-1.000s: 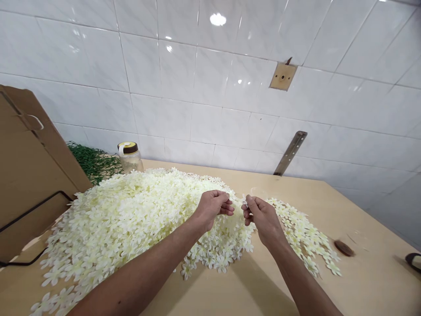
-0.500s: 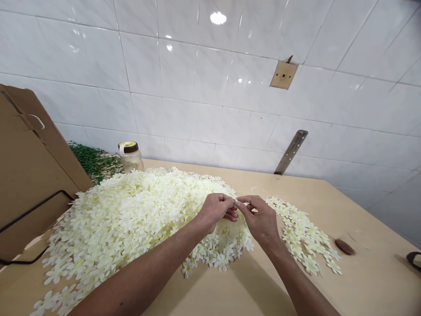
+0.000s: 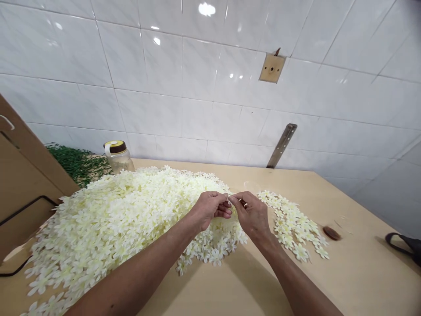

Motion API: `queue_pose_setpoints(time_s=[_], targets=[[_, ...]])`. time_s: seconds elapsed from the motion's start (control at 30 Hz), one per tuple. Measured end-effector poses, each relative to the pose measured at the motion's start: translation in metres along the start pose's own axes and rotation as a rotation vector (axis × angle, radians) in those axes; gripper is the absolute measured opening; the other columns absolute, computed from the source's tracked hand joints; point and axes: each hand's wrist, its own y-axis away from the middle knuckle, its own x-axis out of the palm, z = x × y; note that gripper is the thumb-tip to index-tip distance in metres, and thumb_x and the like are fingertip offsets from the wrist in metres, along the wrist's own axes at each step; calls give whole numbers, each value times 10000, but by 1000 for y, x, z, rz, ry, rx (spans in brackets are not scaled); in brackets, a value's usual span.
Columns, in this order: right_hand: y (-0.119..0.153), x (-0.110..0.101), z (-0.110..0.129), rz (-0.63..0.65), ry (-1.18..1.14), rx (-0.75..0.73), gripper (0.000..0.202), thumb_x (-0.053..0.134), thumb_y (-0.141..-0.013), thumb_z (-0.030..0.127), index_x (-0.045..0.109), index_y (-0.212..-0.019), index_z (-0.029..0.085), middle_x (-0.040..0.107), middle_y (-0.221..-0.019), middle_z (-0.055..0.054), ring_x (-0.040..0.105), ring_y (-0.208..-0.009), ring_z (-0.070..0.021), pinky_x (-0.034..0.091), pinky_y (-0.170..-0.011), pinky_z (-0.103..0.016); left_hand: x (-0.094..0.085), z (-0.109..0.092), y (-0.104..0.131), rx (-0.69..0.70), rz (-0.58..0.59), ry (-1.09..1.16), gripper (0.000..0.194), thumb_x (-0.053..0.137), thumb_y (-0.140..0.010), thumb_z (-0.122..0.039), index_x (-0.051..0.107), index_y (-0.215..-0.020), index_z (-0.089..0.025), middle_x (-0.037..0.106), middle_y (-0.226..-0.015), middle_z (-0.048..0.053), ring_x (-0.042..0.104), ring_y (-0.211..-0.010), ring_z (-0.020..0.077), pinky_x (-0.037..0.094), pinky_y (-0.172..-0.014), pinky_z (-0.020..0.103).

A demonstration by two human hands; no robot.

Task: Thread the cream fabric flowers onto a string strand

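A big heap of pale yellow-white artificial flowers (image 3: 131, 210) covers the left and middle of the table. Over the heap's right edge, my left hand (image 3: 213, 207) pinches thumb against forefinger, its other fingers curled. My right hand (image 3: 251, 213) meets it tip to tip, also in a pinch. Whatever lies between the fingertips is too small to make out. To the right of my right hand, a smaller spread of the same flowers (image 3: 292, 224) lies flat on the wooden table (image 3: 210, 294).
A clear bottle with a brown and yellow lid (image 3: 119, 156) stands behind the heap, beside green netting-like strands (image 3: 77, 164). Cardboard (image 3: 29, 175) rises at the left. A brown oval object (image 3: 331, 233) and a black strap (image 3: 406, 245) lie at right. A metal bracket (image 3: 282, 145) leans against the tiled wall.
The whole view has shifted, so things sit a little further left, and more of the black strap shows. Both hands stay together at the fingertips in nearly the same pose.
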Motion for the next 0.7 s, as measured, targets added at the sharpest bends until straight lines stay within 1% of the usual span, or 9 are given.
queue_pose_setpoints(time_s=[0.17,0.33,0.5,0.6,0.7], targets=[[1,1,-1,-2,14,-8,256,516,-951,360,676,-825,205,697,-787,-46,622,-694,-182,464,-647,-278,-1,2,-2,-1,30,35,169,661,-842,-183,621,-719,-74,640,-655,88,633,-530,142,532,-555,267],[1,1,0,-5,88,22,314,482,-962,397,645,-780,199,669,-721,-41,590,-637,-171,443,-634,-272,-3,5,-4,-15,61,49,182,668,-847,-216,601,-738,-87,652,-677,95,632,-531,141,538,-561,273],[0,0,1,4,106,76,377,486,-946,461,632,-726,192,653,-664,-33,565,-583,-153,435,-597,-261,-1,2,-1,-14,78,57,232,641,-881,-273,583,-745,-94,638,-651,90,633,-531,147,543,-561,281],[0,-1,1,-2,50,128,394,539,-909,506,652,-711,185,662,-662,-41,585,-587,-158,451,-580,-262,-1,1,0,6,115,52,259,661,-873,-308,586,-749,-93,642,-657,94,639,-543,148,551,-580,289],[0,-1,0,62,-123,239,368,599,-864,533,688,-807,181,693,-759,-64,620,-625,-179,491,-552,-277,-1,1,0,21,110,34,241,683,-856,-285,587,-749,-92,648,-660,89,639,-546,137,550,-587,277]])
